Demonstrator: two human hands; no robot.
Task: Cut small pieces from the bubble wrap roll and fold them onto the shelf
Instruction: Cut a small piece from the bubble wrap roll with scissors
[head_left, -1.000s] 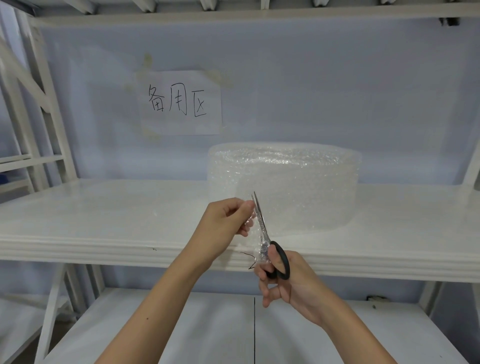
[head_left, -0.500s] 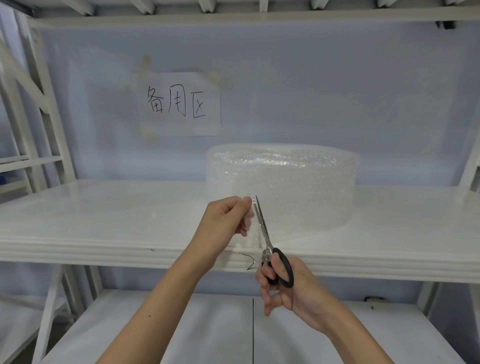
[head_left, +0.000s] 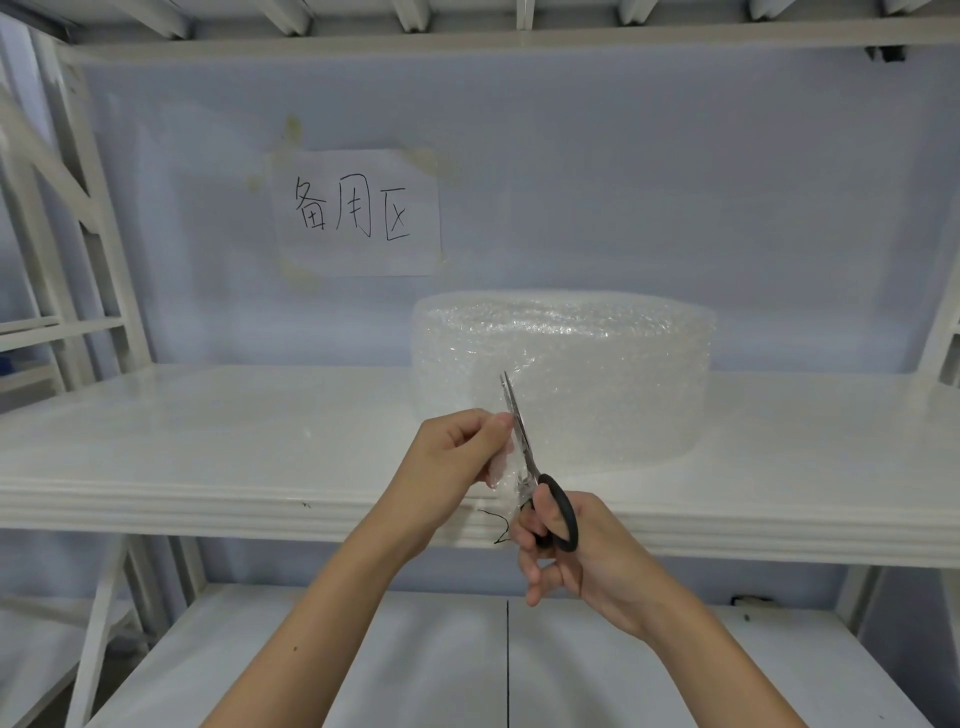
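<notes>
The left hand (head_left: 457, 457) pinches the loose end of the bubble wrap (head_left: 506, 462) between thumb and fingers, held up in front of the shelf (head_left: 208, 452). The right hand (head_left: 566, 551) grips the scissors (head_left: 535, 478) by the black handles — blades pointing up and closed together in the sheet, where a second ago they were parted. The roll (head_left: 597, 384) stands on the shelf — far right of the hands.

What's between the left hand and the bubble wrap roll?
In the head view, the scissors blades, held by the right hand, stand between the left hand and the bubble wrap roll.
</notes>
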